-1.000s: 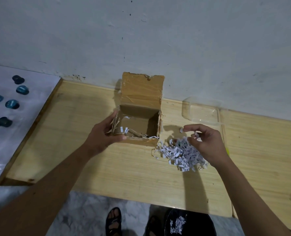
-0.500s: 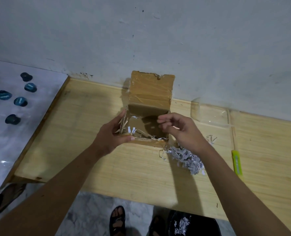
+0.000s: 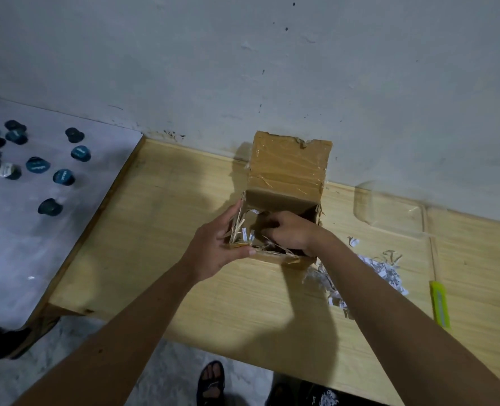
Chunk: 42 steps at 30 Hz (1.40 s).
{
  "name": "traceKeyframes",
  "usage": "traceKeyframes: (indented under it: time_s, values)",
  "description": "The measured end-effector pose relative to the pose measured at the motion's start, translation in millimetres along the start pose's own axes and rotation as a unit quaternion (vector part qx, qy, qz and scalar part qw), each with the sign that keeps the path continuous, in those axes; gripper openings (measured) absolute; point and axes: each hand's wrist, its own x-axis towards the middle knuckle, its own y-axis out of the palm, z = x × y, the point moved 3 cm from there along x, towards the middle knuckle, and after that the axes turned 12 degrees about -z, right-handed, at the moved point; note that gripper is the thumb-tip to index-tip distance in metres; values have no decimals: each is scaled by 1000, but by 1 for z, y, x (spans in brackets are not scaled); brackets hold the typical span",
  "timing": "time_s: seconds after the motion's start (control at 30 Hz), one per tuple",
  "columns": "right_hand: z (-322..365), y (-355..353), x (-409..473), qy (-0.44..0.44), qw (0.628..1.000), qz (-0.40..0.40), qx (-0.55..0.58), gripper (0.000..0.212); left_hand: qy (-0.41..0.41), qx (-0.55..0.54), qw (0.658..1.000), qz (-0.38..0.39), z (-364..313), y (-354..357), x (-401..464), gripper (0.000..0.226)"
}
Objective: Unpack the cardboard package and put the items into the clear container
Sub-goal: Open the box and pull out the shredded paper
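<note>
Box [image 3: 284, 200] sits at 12 o'clock w/ my left hand [image 3: 213, 253] holding its corner, right hand [image 3: 289, 234] now inside, can't tell its grip; clear container [image 3: 389, 212] at 2 waits.

Cardboard box [image 3: 287, 171] glossy-taped; table [image 3: 169, 259] matt wood; container [image 3: 389, 212] clear plastic.

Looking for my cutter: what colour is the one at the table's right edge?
Bright yellow-green cutter, clearest in the head view.
</note>
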Motion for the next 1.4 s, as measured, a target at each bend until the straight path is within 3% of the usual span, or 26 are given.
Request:
traceKeyframes:
  time_s: [0.17,0.33,0.47,0.67,0.83,1.03,1.23,1.4]
  values:
    - [-6,13,6,-19,1000,-8,22,33,-11,-13,1000,4,-2,1,0,110]
    - [-6,17,16,-67,992,-35,105,50,-7,-12,1000,0,-2,0,0,111]
    - [-7,12,17,-121,984,-121,51,51,-4,-9,1000,-1,-2,0,0,111]
    - [-3,20,19,-138,987,-82,-18,67,3,-3,1000,-5,-3,0,-1,111]
    - [-2,20,19,-141,987,-69,-30,60,12,4,1000,-12,0,2,0,111]
    - [-7,23,23,-120,993,-6,9,30,30,16,999,-10,2,2,0,111]
    - [-6,28,22,-123,991,49,-16,26,30,11,999,-12,1,2,1,113]
    - [-8,23,18,-136,989,-8,51,22,33,14,999,-3,0,1,0,112]
